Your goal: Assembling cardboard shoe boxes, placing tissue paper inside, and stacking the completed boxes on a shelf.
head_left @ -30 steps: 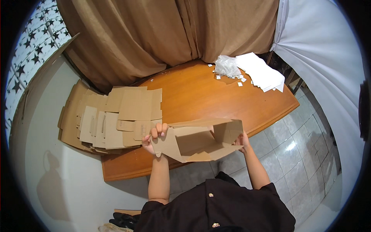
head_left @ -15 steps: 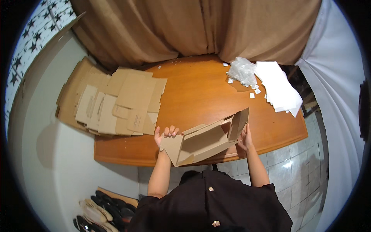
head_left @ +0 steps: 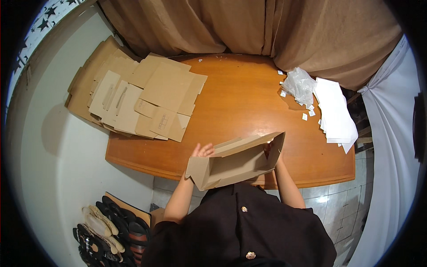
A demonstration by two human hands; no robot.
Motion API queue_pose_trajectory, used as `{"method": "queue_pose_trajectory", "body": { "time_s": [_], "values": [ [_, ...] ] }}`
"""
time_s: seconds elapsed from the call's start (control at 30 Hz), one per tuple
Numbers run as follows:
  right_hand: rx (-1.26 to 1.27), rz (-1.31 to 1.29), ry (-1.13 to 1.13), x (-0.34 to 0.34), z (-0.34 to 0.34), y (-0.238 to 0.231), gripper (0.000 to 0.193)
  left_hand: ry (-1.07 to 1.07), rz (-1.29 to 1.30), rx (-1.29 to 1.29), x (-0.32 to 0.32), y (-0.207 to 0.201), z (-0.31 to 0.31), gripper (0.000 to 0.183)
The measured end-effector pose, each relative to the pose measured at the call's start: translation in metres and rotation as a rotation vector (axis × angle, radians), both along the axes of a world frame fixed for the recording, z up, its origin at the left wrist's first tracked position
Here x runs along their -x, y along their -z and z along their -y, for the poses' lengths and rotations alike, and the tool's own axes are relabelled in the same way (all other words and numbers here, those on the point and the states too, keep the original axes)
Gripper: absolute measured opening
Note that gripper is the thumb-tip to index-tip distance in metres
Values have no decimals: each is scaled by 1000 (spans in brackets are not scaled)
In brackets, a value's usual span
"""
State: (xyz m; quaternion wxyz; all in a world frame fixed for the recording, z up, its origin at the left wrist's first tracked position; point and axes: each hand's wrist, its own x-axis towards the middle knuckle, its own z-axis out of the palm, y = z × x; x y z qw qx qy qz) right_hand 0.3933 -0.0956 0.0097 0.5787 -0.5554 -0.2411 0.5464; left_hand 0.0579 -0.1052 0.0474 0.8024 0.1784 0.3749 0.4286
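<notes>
A brown cardboard box (head_left: pixel 240 164), with its top side open, is held tilted over the table's near edge. My left hand (head_left: pixel 203 151) is at its left end, fingers stretched out and spread behind the raised end flap, with the palm hidden by the cardboard. At the right end, my right hand (head_left: pixel 268 147) grips the box around the upright end flap. Most of that hand is behind the flap, and only some fingers show inside the box.
Flattened cardboard boxes (head_left: pixel 167 84) lie stacked on the left of the wooden table (head_left: pixel 235 98). At the far right are a clear plastic bag (head_left: pixel 300 84), small white squares (head_left: pixel 304 116) and a stack of white sheets (head_left: pixel 333 113). Shoes (head_left: pixel 100 222) stand at lower left.
My left fingers have straightened off the box's edge. My right hand has moved up to the end flap, which now stands more outward. The whole view has shifted and turned slightly.
</notes>
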Motion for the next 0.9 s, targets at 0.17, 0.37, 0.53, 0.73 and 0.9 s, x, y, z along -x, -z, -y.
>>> {"method": "queue_pose_trajectory", "body": {
  "time_s": [0.17,0.37,0.53,0.73,0.9],
  "values": [
    [78,-297,87,6,1,-29,44,181,-510,-84,-9,34,12,73],
    [-77,-627,116,-34,1,-12,40,508,-420,80,-3,40,-10,69],
    [-409,-708,-235,-36,2,-14,34,544,-517,-191,-36,51,-30,56],
    [-334,-441,-72,-44,5,-30,34,525,-619,-430,-69,5,-55,62],
    [-261,-232,34,-35,6,-62,35,199,-257,-31,-59,-29,-100,54]
  ]
}}
